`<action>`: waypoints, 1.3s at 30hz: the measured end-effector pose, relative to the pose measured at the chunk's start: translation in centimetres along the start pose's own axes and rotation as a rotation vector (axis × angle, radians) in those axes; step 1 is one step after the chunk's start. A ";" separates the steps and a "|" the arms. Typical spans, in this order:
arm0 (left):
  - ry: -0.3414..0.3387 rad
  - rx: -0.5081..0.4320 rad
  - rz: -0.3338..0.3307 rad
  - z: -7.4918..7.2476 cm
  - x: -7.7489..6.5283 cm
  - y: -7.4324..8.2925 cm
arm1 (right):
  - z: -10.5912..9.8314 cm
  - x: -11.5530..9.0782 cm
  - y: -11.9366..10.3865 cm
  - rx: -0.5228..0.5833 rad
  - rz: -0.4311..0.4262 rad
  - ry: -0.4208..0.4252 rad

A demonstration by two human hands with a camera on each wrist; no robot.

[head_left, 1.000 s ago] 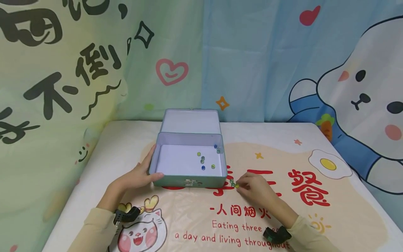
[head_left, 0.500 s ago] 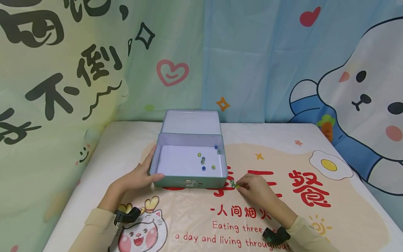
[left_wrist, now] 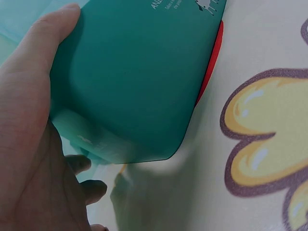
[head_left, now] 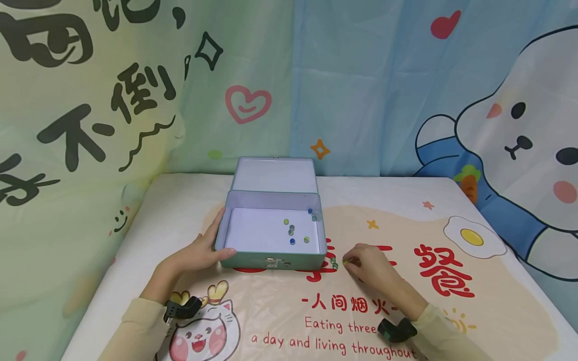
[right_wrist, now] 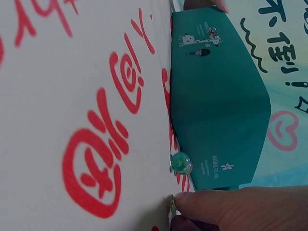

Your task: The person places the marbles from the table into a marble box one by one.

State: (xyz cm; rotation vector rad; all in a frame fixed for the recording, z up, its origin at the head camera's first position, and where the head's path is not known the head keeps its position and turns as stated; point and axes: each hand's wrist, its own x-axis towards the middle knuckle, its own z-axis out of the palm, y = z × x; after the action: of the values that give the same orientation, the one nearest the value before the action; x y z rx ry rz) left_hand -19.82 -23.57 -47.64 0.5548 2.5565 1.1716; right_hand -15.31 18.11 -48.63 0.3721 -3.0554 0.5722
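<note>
An open green tin box [head_left: 298, 260] with a pale inside stands mid-table. My left hand [head_left: 196, 254] holds its front left corner, thumb over the front rim and fingers along the left side; the left wrist view shows the thumb against the green tin wall [left_wrist: 130, 86]. My right hand [head_left: 368, 263] pinches a yellow-green marble [head_left: 345, 261] between thumb and finger, just right of the box. Close by, two green glass marbles [head_left: 334, 266] lie on the cloth near the box's front right corner. The right wrist view shows a clear green marble [right_wrist: 181, 163] there.
Inside the box lie several marbles, among them a blue marble [head_left: 292, 241] and a yellow-green one [head_left: 306, 239], mostly toward the right. The raised lid [head_left: 273, 174] leans back behind it. A printed cloth [head_left: 384, 210] covers the table, and a patterned curtain [head_left: 343, 90] hangs behind.
My right hand has drawn slightly to the right with the yellow-green marble, away from the two green marbles, which stay on the cloth. The left hand and box hold still.
</note>
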 end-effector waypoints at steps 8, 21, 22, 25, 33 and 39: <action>-0.005 0.007 -0.006 -0.1 -0.2 0.1 | -0.2 1.2 0.2 -0.023 -0.035 0.003; -0.008 0.011 -0.002 -0.3 -0.2 0.0 | -0.7 2.4 -0.6 -0.025 0.015 -0.064; -0.008 0.012 0.000 -0.3 -0.2 0.0 | -0.7 2.4 -0.7 -0.022 0.012 -0.066; -0.009 0.012 0.003 -0.3 -0.1 0.1 | -0.7 2.5 -0.9 -0.018 0.007 -0.066; -0.007 0.011 0.009 -0.2 0.1 -0.1 | -0.4 3.2 -0.8 -0.015 0.017 -0.065; -0.008 0.000 0.009 -0.1 0.1 -0.2 | -0.1 3.8 -0.3 0.030 0.060 -0.074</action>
State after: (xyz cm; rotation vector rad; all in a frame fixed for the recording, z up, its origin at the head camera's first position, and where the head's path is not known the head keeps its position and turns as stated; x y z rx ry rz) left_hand -20.02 -23.72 -47.70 0.5705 2.5506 1.1697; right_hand -18.92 16.99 -48.21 0.3102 -3.1414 0.6211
